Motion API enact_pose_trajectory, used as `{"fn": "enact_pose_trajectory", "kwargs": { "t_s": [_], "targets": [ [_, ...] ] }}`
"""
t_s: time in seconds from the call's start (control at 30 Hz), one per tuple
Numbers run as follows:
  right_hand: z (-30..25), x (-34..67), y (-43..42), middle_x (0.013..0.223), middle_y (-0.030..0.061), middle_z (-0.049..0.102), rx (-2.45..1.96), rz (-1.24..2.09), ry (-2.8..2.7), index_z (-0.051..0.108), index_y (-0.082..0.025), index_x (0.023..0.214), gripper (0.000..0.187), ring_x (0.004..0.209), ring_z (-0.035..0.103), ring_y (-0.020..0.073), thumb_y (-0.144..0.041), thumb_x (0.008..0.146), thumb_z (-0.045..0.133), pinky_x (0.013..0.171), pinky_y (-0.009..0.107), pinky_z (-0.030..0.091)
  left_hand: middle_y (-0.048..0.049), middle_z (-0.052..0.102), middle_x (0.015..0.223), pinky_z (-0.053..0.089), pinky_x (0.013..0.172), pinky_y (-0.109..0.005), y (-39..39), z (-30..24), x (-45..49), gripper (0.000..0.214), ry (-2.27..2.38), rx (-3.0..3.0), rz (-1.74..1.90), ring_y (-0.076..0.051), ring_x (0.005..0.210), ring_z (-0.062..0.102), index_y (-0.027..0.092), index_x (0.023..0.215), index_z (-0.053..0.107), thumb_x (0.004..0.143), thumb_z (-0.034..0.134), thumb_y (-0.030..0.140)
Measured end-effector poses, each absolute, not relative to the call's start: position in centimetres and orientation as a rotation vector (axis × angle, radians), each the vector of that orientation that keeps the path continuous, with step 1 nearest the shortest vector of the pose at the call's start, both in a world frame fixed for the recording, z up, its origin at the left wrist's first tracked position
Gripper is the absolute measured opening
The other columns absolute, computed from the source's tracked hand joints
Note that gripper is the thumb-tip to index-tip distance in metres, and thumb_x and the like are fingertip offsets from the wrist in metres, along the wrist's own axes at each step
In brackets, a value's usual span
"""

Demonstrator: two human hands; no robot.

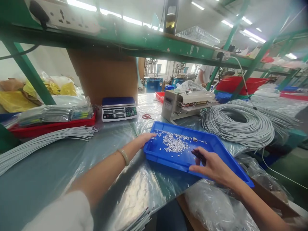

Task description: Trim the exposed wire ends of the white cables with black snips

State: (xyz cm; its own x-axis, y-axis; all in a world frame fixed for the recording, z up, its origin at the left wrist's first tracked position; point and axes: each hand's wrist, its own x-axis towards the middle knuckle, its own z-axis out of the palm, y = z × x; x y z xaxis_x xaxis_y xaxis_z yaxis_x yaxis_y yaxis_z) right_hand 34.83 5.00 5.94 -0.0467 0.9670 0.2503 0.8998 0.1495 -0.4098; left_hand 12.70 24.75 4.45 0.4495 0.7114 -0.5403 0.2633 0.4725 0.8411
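Observation:
A shallow blue tray (166, 158) sits tilted at the bench's front edge, with a heap of small shiny metal pieces (176, 142) spread in it. My left hand (145, 138) grips the tray's left rim, a finger reaching over the inside; its other fingers are hidden. Over the tray's right front part is my right hand (211, 163), thumb and fingers curled around a small dark item (199, 156) whose kind I cannot make out. A small pale ring-like piece (194, 139) lies near the tray's back wall.
Behind the tray stand a digital scale (119, 110), red-handled scissors (146, 116) and a bag-sealing machine (185, 104). Coiled grey cable (238, 125) lies right; cut cables (48, 141) lie left. A green shelf beam (149, 43) crosses overhead. Another person (204, 75) is in the background.

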Motion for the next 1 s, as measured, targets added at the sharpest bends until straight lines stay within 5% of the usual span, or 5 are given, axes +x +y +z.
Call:
{"fn": "enact_pose_trajectory", "kwargs": {
  "t_s": [0.1, 0.33, 0.87, 1.0],
  "targets": [
    [6.1, 35.4, 3.9, 0.070, -0.0005, 0.068, -1.817, 0.116, -2.118, 0.058, -0.025, 0.091, 0.029, 0.062, 0.064, 0.0212, -0.040, 0.071, 0.072, 0.054, 0.029, 0.044, -0.0092, 0.056, 0.116, 0.051, 0.082, -0.041, 24.2, 4.5, 13.8, 0.033, 1.139, 1.083, 0.299, -0.021, 0.097, 0.058, 0.016, 0.118, 0.054, 0.091, 0.053, 0.035],
    [5.4, 36.4, 2.4, 0.072, 0.0035, 0.068, -1.920, -0.133, -2.298, 0.060, -0.023, 0.084, 0.003, 0.066, 0.065, 0.0228, -0.026, 0.082, 0.059, 0.057, 0.030, 0.042, -0.0091, 0.056, 0.116, 0.051, 0.081, -0.041, 23.4, 4.9, 15.9, 0.032, 1.174, 1.213, 0.306, -0.021, 0.097, 0.058, 0.016, 0.117, 0.054, 0.091, 0.054, 0.034],
    [4.2, 39.1, 0.6, 0.073, 0.0037, 0.066, -2.455, -0.368, -2.224, 0.052, -0.023, 0.077, 0.020, 0.071, 0.067, 0.0235, -0.038, 0.090, 0.049, 0.059, 0.032, 0.042, -0.0096, 0.056, 0.120, 0.047, 0.089, -0.045, 19.1, 7.1, 5.2, 0.032, 1.250, 1.570, 0.312, -0.024, 0.106, 0.055, 0.015, 0.113, 0.057, 0.089, 0.056, 0.036],
    [4.5, 39.4, 2.8, 0.068, 0.0011, 0.064, -2.697, -0.406, -2.130, 0.055, -0.019, 0.083, 0.026, 0.066, 0.065, 0.0197, -0.040, 0.093, 0.045, 0.057, 0.032, 0.044, -0.0056, 0.056, 0.127, 0.046, 0.091, -0.035, 15.9, 8.7, -1.5, 0.046, 1.242, 1.558, 0.294, -0.025, 0.109, 0.055, 0.022, 0.116, 0.060, 0.077, 0.066, 0.046]
  ]
}}
